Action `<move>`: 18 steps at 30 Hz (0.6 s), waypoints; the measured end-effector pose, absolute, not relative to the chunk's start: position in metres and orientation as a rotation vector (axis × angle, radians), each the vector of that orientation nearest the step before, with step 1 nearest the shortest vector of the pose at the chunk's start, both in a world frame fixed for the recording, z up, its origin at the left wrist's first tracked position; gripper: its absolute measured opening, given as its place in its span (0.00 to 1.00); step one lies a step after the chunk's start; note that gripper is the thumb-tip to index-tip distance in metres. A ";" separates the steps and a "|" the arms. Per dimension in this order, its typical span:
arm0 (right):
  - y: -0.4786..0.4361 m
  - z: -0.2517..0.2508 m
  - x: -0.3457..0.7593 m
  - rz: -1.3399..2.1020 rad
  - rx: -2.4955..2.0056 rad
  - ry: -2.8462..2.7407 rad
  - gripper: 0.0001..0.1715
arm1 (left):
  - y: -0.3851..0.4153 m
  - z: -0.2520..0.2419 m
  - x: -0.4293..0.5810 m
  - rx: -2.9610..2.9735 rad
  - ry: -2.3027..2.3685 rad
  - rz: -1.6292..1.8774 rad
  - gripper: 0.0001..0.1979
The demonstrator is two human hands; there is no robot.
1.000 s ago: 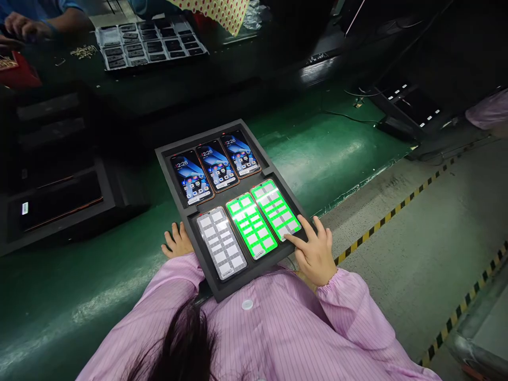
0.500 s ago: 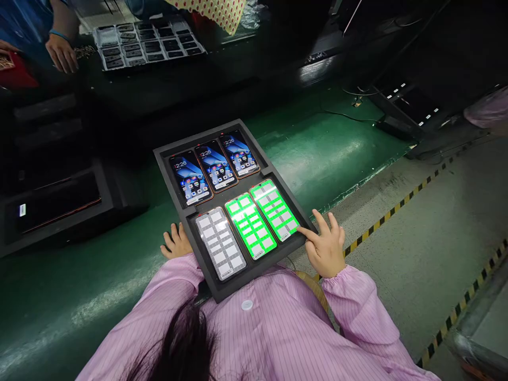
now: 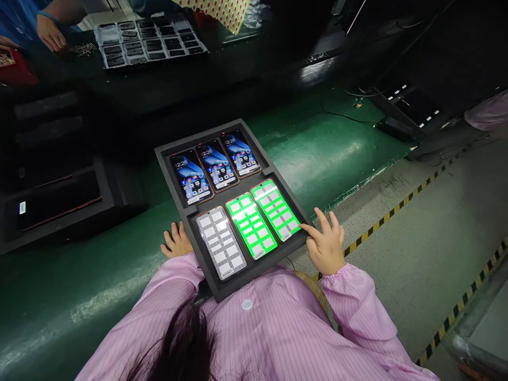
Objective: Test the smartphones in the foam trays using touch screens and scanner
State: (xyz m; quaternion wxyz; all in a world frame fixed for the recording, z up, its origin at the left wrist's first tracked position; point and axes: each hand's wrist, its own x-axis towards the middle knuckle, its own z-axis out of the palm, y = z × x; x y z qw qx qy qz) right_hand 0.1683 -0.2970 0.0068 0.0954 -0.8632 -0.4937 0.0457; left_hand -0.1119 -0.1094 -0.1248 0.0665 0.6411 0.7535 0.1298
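A dark foam tray (image 3: 222,292) rests in front of my body with smartphones in two recesses. Three phones in the far recess, among them a middle phone (image 3: 217,165), show a home screen reading 12:26. In the near recess lie a phone with a grey-and-white block pattern (image 3: 221,243) and two with green-and-white blocks, a middle one (image 3: 251,226) and a right one (image 3: 276,209). The right one's lower corner meets the extended index finger of my right hand (image 3: 327,246), whose other fingers are apart. Beside the tray's left edge, my left hand (image 3: 177,242) has its fingers spread; the tray hides part of it.
Across the green work surface (image 3: 329,143) stands a compartment tray (image 3: 154,45) of dark parts, near a co-worker's hand (image 3: 51,36) and a red box (image 3: 18,69). Another dark tray with a phone (image 3: 59,201) is at left. Black-and-yellow tape (image 3: 397,208) marks the floor.
The co-worker's hand has shifted up and to the left. My hands and the phones look nearly the same, with only a slight shift of the view.
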 end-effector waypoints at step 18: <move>-0.288 0.008 0.159 0.186 -2.468 -1.651 0.23 | -0.109 -0.131 -0.115 1.971 2.256 0.445 0.20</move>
